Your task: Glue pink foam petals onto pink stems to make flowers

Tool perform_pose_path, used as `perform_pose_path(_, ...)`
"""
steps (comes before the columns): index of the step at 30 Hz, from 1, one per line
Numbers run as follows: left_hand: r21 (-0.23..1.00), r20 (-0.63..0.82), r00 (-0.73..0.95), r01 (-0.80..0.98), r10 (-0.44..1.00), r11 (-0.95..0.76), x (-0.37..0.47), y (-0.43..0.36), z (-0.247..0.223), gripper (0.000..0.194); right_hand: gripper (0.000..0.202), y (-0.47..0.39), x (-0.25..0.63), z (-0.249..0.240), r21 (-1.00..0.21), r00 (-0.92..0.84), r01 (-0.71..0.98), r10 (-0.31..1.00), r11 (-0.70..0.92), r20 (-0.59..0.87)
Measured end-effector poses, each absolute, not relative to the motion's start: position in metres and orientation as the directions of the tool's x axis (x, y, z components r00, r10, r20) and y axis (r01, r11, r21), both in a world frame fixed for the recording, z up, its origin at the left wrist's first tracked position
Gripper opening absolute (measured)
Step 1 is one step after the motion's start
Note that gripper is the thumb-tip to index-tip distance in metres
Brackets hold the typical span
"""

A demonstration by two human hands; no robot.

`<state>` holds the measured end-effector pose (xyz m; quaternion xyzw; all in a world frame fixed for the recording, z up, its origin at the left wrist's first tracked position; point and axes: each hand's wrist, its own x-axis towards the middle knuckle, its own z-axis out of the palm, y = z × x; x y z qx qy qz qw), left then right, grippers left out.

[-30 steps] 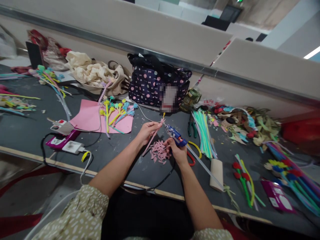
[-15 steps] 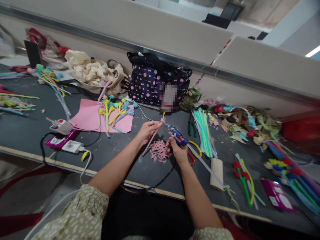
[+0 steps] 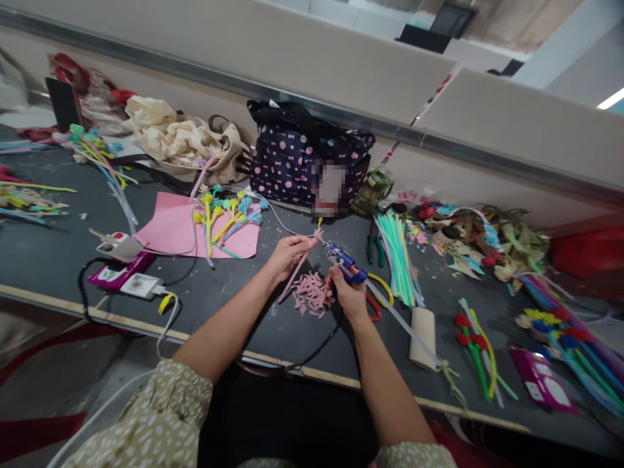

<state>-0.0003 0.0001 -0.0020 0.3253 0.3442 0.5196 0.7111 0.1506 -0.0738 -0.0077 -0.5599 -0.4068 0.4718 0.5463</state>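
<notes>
Between the fingertips of my left hand [image 3: 288, 255] is a pink pipe-cleaner flower [image 3: 295, 276], its stem slanting down to the left and a yellow tip at its top. My right hand [image 3: 347, 289] is wrapped round a blue hot glue gun [image 3: 341, 257], whose nozzle points up and left at the flower head. Whether the nozzle touches the flower is too small to tell. A clear glue stick [image 3: 397, 318] trails from the gun's back end. Below both hands lies a pile of short pink pieces [image 3: 312, 294] on the dark table.
Scissors with red and yellow handles [image 3: 381, 290] lie by my right wrist, near pliers [image 3: 375, 247] and green pipe cleaners [image 3: 394, 250]. Finished flowers lie on pink paper [image 3: 160, 227]. A dotted bag [image 3: 283, 156] stands behind. A purple power strip [image 3: 114, 278] sits left; a beige roll [image 3: 422, 335] right.
Hardly anything differs. Both hands keep their places, with the glue gun nozzle still at the pink flower head; the lower end of its stem has shifted very slightly.
</notes>
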Motion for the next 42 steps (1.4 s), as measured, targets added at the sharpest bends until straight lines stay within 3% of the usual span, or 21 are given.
perform_pose_path(42, 0.839, -0.095, 0.236, -0.503, 0.967, 0.205, -0.001, 0.0, -0.003, 0.03, 0.041, -0.073, 0.159, -0.024, -0.999, 0.128, 0.012, 0.99, -0.053, -0.051)
